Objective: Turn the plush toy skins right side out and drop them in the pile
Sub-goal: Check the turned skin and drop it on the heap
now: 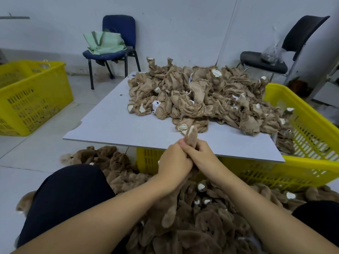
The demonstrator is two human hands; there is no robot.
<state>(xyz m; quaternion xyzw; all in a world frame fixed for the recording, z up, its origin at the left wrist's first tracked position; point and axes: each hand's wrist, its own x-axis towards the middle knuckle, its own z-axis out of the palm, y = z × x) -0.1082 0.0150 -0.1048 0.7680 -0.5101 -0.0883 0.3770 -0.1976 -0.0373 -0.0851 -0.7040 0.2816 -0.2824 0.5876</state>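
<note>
A: Plush skin (191, 137), status? Both hands are together just before the board's near edge. The left hand (174, 162) and right hand (199, 155) are each curled tight on it. One furry limb pokes up above the knuckles.

B: Noted. I judge it mid-turn, not dropped yet.

A: Done so far: fuzzy finished pile (201, 217) lies below and behind the hands.

B: Remaining: large inside-out heap (201, 96) beyond the hands on the white board (113, 125). Plenty is left.
</note>
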